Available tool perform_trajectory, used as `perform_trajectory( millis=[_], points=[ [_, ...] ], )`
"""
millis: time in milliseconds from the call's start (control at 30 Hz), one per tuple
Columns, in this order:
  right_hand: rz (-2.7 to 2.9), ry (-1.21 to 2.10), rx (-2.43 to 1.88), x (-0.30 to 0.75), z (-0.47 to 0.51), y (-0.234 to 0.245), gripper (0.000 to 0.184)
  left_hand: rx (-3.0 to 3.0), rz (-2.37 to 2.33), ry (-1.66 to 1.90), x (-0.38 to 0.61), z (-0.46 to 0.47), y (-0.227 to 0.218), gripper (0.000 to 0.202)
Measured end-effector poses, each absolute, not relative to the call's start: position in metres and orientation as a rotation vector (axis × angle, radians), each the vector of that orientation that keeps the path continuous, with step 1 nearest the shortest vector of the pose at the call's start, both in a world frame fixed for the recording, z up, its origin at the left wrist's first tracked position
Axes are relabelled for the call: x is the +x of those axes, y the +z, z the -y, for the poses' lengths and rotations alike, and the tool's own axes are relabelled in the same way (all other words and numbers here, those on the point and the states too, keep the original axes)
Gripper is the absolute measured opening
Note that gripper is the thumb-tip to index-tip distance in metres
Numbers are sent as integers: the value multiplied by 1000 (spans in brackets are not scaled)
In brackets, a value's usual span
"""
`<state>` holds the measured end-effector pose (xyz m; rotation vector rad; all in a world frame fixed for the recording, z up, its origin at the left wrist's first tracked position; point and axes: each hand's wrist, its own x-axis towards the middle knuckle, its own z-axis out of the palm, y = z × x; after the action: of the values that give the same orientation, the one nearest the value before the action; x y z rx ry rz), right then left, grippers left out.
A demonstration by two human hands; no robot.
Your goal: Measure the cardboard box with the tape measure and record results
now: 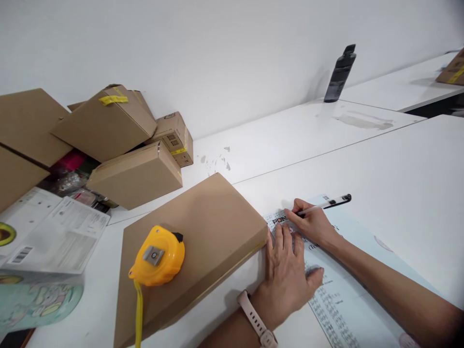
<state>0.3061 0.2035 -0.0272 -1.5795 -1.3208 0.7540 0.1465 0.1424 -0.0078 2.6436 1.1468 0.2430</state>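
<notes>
My right hand (313, 223) grips a white and black pen (328, 203), its tip down on a printed sheet (337, 299) that lies on the white table (398, 164). Flat on the same sheet rests my left hand (288, 270), fingers stretched out, holding the paper down; a pale pink watch is on that wrist. Just left of the hands lies a flat brown cardboard box (210, 227). A yellow tape measure (158, 254) sits on top of it, its yellow strap hanging toward the front edge.
A pile of cardboard boxes (108, 130) fills the back left against the wall. White printed cartons (54, 237) and a pastel package (36, 302) lie at the left. A dark bottle (340, 73) stands at the wall, and another box (452, 70) sits at the far right.
</notes>
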Motion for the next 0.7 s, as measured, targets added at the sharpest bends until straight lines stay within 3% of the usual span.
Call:
perform_trajectory(
  millis=[700],
  points=[
    [1291, 761, -1579, 305, -203, -23, 30, 2628, -1153, 177, 147, -143, -2, 77]
  ],
)
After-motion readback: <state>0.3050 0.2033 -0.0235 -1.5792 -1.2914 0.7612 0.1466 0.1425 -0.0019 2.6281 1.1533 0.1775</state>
